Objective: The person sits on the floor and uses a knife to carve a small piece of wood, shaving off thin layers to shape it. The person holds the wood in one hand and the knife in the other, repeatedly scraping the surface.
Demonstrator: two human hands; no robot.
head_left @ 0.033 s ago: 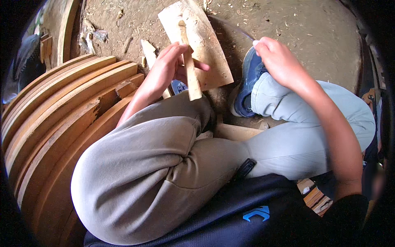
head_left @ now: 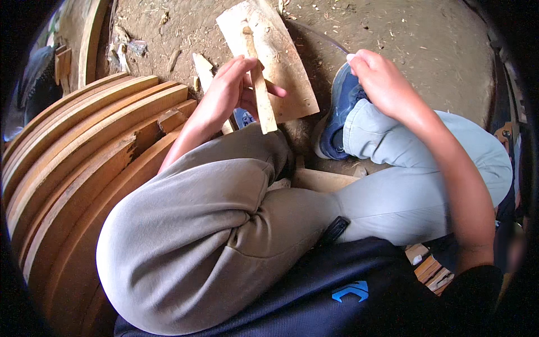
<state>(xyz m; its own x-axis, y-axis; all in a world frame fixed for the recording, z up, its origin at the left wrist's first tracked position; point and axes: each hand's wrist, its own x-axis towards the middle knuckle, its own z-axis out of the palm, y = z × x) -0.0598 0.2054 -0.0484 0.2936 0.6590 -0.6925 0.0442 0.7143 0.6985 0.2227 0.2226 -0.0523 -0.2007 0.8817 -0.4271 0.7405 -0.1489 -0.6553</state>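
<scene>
My left hand is closed around a narrow pale wooden stick, its thumb and fingers on the middle. The stick slants above a flat wooden board on the ground, with its far end over the board and its near end by my knee. My right hand, closed, is above my blue shoe. From its fingers a long, thin, dark blade reaches toward the board's far side. Whatever handle it has is hidden in the hand. Blade and stick are apart.
Curved wooden pieces stand stacked on the left, close to my left arm. Wood scraps lie beside the board, and shavings are scattered over the dirt floor. More wood pieces are at the lower right.
The stick's near end has risen very slightly. My right hand and the blade have shifted a tiny bit; both grips are the same.
</scene>
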